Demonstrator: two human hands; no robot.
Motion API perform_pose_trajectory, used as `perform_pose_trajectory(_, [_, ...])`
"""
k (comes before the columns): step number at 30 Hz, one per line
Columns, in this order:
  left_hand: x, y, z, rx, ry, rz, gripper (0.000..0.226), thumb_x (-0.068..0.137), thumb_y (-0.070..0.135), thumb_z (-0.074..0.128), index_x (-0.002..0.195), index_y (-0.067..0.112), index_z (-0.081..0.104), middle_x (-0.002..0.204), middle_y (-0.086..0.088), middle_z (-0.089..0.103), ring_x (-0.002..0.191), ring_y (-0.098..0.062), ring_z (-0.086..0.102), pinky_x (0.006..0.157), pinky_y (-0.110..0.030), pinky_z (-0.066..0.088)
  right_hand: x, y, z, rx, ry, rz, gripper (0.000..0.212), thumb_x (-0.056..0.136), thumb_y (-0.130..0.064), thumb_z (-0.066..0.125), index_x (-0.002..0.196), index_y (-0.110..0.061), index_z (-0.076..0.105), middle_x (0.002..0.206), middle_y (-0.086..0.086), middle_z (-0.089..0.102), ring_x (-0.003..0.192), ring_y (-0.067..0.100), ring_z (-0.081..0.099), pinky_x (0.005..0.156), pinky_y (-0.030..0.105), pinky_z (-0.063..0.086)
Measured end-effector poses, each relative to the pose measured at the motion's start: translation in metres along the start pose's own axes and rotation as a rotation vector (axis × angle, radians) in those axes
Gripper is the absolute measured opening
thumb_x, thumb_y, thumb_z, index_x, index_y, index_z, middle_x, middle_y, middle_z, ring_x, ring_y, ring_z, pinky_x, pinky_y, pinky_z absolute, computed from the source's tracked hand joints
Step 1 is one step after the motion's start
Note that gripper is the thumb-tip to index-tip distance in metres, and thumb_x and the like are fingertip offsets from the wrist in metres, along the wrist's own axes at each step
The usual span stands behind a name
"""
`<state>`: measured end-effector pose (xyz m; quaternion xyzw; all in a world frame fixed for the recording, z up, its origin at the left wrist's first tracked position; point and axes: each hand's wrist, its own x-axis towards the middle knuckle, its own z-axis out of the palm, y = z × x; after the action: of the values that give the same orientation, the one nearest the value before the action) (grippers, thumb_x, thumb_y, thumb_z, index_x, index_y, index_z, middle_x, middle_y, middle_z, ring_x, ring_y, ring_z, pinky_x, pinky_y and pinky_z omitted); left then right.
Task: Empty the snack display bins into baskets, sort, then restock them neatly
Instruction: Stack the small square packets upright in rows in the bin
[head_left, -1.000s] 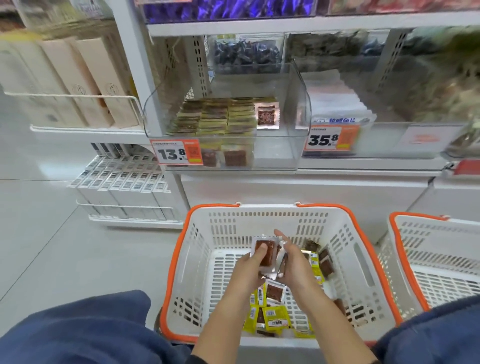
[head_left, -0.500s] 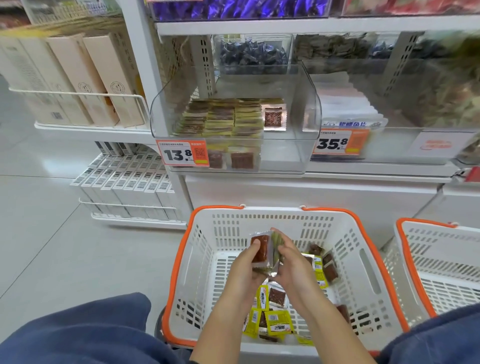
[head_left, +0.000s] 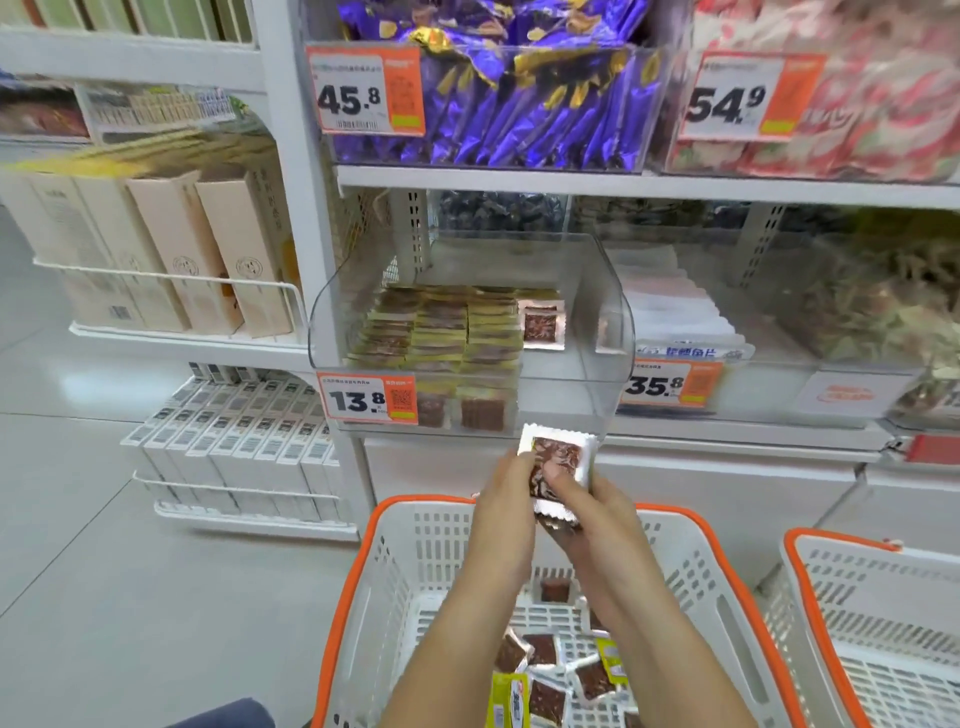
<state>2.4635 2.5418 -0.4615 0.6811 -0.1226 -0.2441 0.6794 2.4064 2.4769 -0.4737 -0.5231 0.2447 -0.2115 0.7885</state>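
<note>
Both hands hold a small stack of silver snack packets (head_left: 563, 451) with brown contents, raised just below the clear display bin (head_left: 587, 384). My left hand (head_left: 506, 499) grips the stack's left edge; my right hand (head_left: 589, 499) pinches it from the right with the thumb on the front. Inside the bin lie neat rows of yellow packets (head_left: 441, 327) and one silver packet (head_left: 540, 323) at their right. Under my arms, the white basket with an orange rim (head_left: 395, 571) holds several loose silver and yellow packets (head_left: 550, 670).
A second white basket (head_left: 878, 613) stands at the right. Price tags read 13.8 (head_left: 366, 399) and 35.8 (head_left: 670, 384). Purple bags (head_left: 519, 98) fill the bin above. Beige boxes (head_left: 208, 249) and white boxes (head_left: 234, 436) sit on wire shelves to the left, over grey floor.
Both hands have risen out of the basket with the silver packets, up to the bin's front edge. The camera has tilted upward, showing the upper shelf.
</note>
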Motion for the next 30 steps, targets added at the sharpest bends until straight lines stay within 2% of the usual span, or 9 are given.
perform_pose_trajectory(2, [0.017,0.034,-0.002,0.161,-0.047,0.169,0.029,0.102,0.03,0.038,0.111,0.022,0.064,0.104,0.011,0.064,0.101,-0.012,0.057,0.079,-0.02,0.041,0.016,-0.035,0.004,-0.073,0.0,-0.086,0.017,0.09,-0.013,0.061,0.106,-0.012,0.068,0.091,0.001,0.075,0.085,0.01,0.07,0.078,0.025,0.051])
perform_pose_trajectory(6, [0.075,0.063,-0.034,0.898,0.13,0.529,0.049,0.101,0.042,0.037,0.141,0.015,0.045,0.142,-0.003,0.049,0.133,-0.021,0.039,0.113,-0.034,0.027,0.057,-0.101,0.01,-0.484,0.059,-0.297,0.018,0.084,-0.01,0.071,0.1,-0.014,0.068,0.088,-0.001,0.072,0.082,0.013,0.066,0.07,0.014,0.049])
perform_pose_trajectory(8, [0.101,0.062,-0.049,1.206,0.175,0.495,0.053,0.101,0.046,0.029,0.143,0.015,0.042,0.145,-0.006,0.046,0.138,-0.024,0.033,0.118,-0.041,0.017,0.086,-0.125,0.012,-0.832,0.088,-0.365,0.035,0.083,-0.015,0.072,0.116,-0.013,0.061,0.101,0.002,0.067,0.091,0.017,0.062,0.078,0.022,0.049])
perform_pose_trajectory(10, [0.116,0.058,-0.056,1.377,0.156,0.42,0.056,0.101,0.051,0.022,0.141,0.018,0.043,0.145,-0.005,0.046,0.138,-0.024,0.033,0.118,-0.044,0.015,0.117,-0.139,0.015,-1.262,0.063,-0.352,0.049,0.085,-0.023,0.069,0.13,-0.015,0.051,0.116,0.006,0.061,0.105,0.023,0.058,0.084,0.03,0.045])
perform_pose_trajectory(12, [0.123,0.055,-0.057,1.435,0.154,0.44,0.055,0.1,0.053,0.02,0.132,0.02,0.052,0.134,-0.005,0.056,0.127,-0.025,0.045,0.111,-0.043,0.028,0.146,-0.141,0.024,-1.603,-0.031,-0.277,0.05,0.089,-0.023,0.063,0.134,-0.012,0.044,0.122,0.011,0.056,0.109,0.028,0.055,0.083,0.032,0.043])
perform_pose_trajectory(16, [0.129,0.052,-0.058,1.492,0.163,0.504,0.053,0.1,0.049,0.02,0.11,0.021,0.063,0.115,-0.004,0.064,0.108,-0.025,0.056,0.088,-0.036,0.039,0.201,-0.124,0.04,-2.014,-0.192,-0.071,0.04,0.09,-0.008,0.052,0.128,0.003,0.048,0.123,0.02,0.057,0.108,0.033,0.059,0.078,0.034,0.048])
perform_pose_trajectory(20, [0.133,0.048,-0.063,1.453,0.186,0.579,0.053,0.1,0.051,0.018,0.105,0.023,0.063,0.108,0.001,0.064,0.103,-0.022,0.056,0.075,-0.032,0.039,0.241,-0.112,0.036,-2.029,-0.202,0.078,0.04,0.091,-0.007,0.051,0.131,-0.002,0.048,0.125,0.015,0.057,0.107,0.029,0.059,0.085,0.035,0.049])
perform_pose_trajectory(24, [0.131,0.047,-0.062,1.419,0.222,0.629,0.065,0.09,0.051,0.012,0.078,0.02,0.068,0.076,-0.001,0.065,0.072,-0.023,0.059,0.056,-0.03,0.027,0.262,-0.101,0.032,-1.863,-0.17,0.02,0.052,0.094,-0.012,0.051,0.144,-0.011,0.036,0.132,0.015,0.051,0.113,0.031,0.054,0.086,0.033,0.045])
perform_pose_trajectory(30, [0.135,0.044,-0.059,1.392,0.271,0.648,0.058,0.088,0.047,0.022,0.066,0.018,0.066,0.062,-0.002,0.061,0.059,-0.024,0.056,0.053,-0.028,0.024,0.276,-0.082,0.028,-1.672,0.127,-0.105,0.062,0.092,-0.018,0.058,0.144,-0.004,0.028,0.137,0.024,0.039,0.122,0.039,0.046,0.1,0.039,0.041])
